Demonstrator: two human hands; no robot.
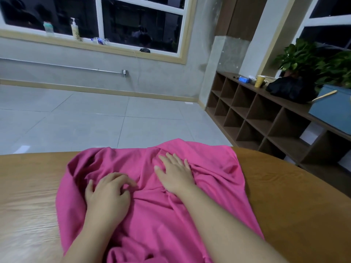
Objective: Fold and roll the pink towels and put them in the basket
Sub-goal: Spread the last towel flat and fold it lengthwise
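Observation:
A pink towel (214, 168) lies spread and wrinkled across the wooden table (28, 186), reaching from the far edge down to the bottom of the view. My left hand (108, 194) rests on its left-middle part with the fingers bent, bunching a fold of cloth. My right hand (175, 172) lies flat on the towel further back, fingers straight and spread, pressing the cloth down. No basket is in view.
Beyond the table's far edge is tiled floor (95, 118). A low wooden cubby shelf (256, 118) runs along the right wall, carrying a blue box (332, 109), a black bag (288, 90), a yellow cup (259, 81) and plants (311, 59).

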